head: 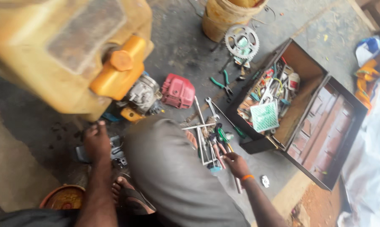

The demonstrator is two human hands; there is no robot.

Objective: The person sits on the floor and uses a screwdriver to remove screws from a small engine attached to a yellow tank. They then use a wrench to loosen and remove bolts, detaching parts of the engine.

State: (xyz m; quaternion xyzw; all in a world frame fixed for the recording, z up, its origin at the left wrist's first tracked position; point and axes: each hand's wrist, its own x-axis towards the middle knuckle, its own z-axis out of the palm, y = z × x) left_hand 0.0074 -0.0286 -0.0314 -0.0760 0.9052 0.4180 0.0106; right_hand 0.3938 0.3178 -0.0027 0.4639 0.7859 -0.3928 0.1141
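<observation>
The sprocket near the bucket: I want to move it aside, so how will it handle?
The sprocket looks like flat toothed metal, so probably stiff and heavy for its size. Lying flat on the floor, it should slide, not roll. Its teeth may snag the small parts under it.

A flat rectangular packet (264, 116), green with a fine white grid pattern, lies tilted on top of the tools in the open metal toolbox (307, 67), at about three o'clock from the frame's centre. A small white jar with a red label band (294, 81) stands beside it, toward one o'clock. No signs or screens show.
</observation>
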